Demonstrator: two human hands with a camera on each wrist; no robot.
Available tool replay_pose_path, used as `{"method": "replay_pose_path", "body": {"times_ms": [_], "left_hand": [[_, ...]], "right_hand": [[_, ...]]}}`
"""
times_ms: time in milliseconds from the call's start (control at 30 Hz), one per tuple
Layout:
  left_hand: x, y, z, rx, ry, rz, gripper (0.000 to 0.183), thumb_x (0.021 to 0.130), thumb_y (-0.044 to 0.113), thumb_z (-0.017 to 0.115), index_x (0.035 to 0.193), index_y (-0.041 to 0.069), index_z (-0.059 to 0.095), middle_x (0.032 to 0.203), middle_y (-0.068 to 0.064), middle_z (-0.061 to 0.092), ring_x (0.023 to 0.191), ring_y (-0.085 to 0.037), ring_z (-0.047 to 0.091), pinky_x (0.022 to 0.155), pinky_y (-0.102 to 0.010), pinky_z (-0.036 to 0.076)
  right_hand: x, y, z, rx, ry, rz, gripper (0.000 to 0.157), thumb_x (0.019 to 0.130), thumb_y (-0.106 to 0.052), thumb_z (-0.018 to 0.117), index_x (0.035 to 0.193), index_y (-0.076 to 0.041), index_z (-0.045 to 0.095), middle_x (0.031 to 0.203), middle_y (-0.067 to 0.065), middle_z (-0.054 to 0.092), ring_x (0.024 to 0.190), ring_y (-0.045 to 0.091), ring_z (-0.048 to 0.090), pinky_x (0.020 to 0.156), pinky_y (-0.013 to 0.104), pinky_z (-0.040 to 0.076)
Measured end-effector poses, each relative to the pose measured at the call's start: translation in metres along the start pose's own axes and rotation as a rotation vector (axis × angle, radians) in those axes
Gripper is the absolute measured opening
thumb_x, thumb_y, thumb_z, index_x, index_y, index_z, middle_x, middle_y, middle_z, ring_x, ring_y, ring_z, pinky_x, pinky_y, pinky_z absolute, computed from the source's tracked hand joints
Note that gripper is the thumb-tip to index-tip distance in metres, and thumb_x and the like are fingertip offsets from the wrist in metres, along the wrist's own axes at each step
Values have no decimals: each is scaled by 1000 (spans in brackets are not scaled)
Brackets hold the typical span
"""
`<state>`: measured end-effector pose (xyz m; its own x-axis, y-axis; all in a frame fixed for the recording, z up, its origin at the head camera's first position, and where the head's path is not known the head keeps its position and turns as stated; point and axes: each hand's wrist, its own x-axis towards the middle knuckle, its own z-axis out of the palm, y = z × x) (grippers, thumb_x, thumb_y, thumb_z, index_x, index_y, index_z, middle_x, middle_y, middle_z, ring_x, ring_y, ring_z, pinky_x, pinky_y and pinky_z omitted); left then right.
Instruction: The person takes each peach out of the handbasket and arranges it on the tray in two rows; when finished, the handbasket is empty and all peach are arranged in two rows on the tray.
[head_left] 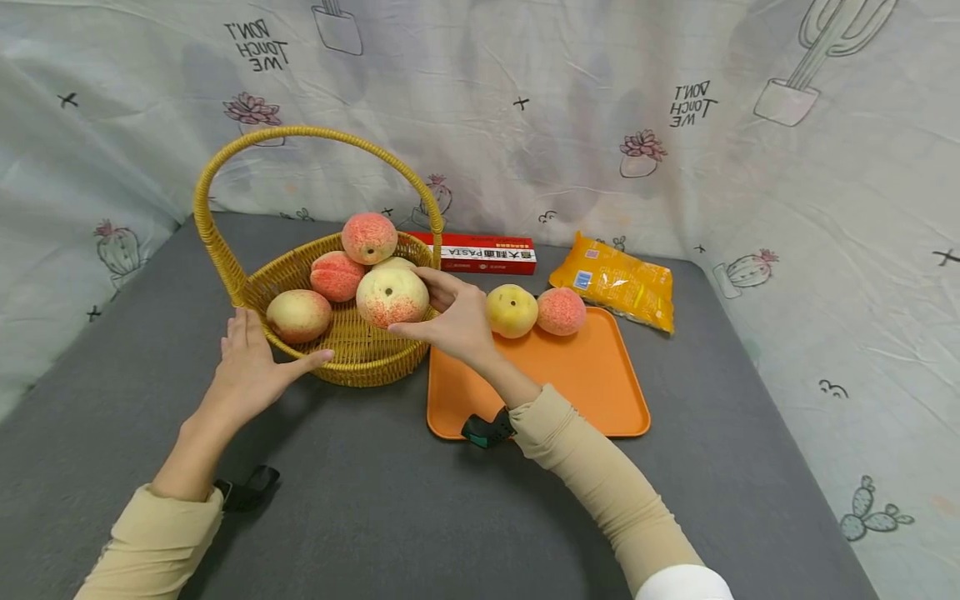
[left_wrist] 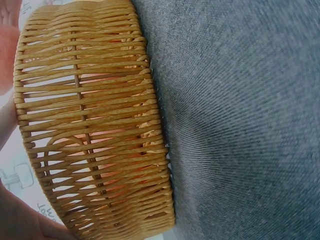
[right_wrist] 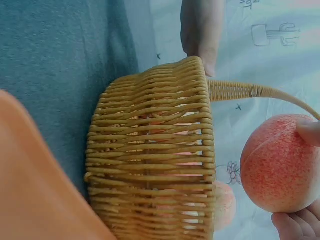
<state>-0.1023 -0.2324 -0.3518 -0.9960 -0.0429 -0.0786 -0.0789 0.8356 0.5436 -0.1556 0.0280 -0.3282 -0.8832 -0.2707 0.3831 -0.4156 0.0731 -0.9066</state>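
A pale yellow peach with a red-speckled underside [head_left: 392, 297] is held between the thumb and fingers of my right hand [head_left: 459, 321], above the right part of a yellow wicker basket [head_left: 375, 375]. In the right wrist view this peach [right_wrist: 280, 165] is raised beyond the basket rim. My left hand [head_left: 251, 362] touches the basket's front-left rim, fingers straight and thumb spread along the edge. Inside the basket are a yellowish peach [head_left: 298, 316], a red peach [head_left: 337, 277], a pink peach [head_left: 370, 238] and a pale one mostly hidden behind the held peach.
An orange tray [head_left: 577, 383] lies right of the basket, with a yellow peach [head_left: 512, 311] and a pink peach [head_left: 561, 312] at its back. Behind stand a red pasta box [head_left: 495, 255] and an orange packet [head_left: 615, 283]. The tall basket handle [head_left: 315, 132] arches over the basket.
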Motion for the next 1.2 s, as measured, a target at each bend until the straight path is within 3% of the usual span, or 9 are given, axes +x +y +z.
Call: {"method": "replay_pose_path", "body": {"times_ms": [500, 933, 1200], "left_hand": [[-3, -1, -1, -25, 6, 20, 124, 87, 66, 56, 142, -18, -16, 148, -37, -25, 132, -64, -12, 104, -73, 7], [-1, -1, -2, -17, 4, 22, 125, 86, 67, 56, 142, -17, -17, 148, -37, -25, 130, -65, -11, 103, -73, 9], [-1, 0, -2, -19, 3, 25, 125, 87, 67, 56, 142, -18, -17, 148, -37, -25, 132, -63, -12, 106, -71, 6]], "right_hand": [[-28, 8, -53, -8, 54, -50, 64, 64, 14, 83, 123, 13, 58, 119, 27, 63, 112, 34, 63, 92, 31, 51], [-35, 3, -114, -63, 228, 29, 65, 66, 15, 81, 127, 12, 57, 123, 27, 61, 115, 33, 61, 93, 30, 50], [-50, 7, -147, -106, 292, 160, 68, 68, 12, 81, 131, 9, 55, 129, 23, 58, 114, 24, 62, 94, 27, 49]]}}
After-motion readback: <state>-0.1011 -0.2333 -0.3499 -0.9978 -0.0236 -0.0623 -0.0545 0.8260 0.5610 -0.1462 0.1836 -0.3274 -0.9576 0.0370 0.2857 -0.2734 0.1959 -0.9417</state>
